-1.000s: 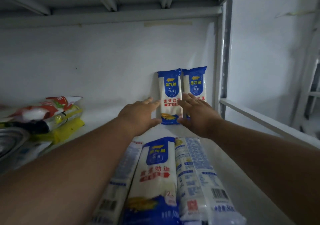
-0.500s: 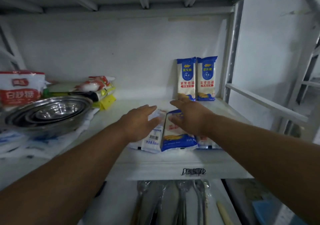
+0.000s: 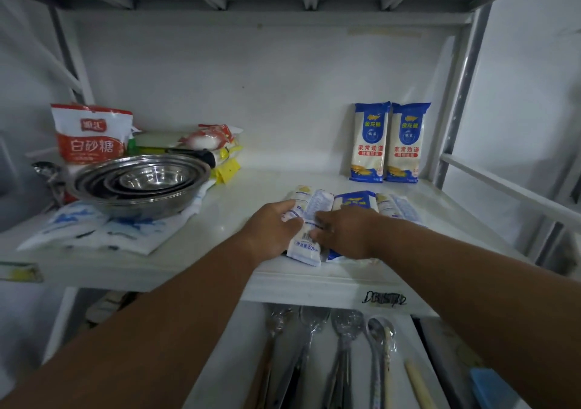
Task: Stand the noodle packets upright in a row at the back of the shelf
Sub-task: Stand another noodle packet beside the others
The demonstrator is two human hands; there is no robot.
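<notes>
Left hand (image 3: 273,232) clamped on leftmost flat noodle packet (image 3: 306,220) near shelf (image 3: 220,251) front, right hand (image 3: 344,232) fingers together on neighbouring packet (image 3: 353,199), two upright packets (image 3: 390,143) at back right.

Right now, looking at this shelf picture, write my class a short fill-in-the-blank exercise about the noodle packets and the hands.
1. ____ noodle packets stand upright against the back wall.
2. Three more packets lie ____ near the shelf's front edge.
3. The left hand and right hand both rest on the ____ packet of those three.
4. The steel bowls sit to the ____ of the hands.

Missing words: two; flat; leftmost; left
</notes>
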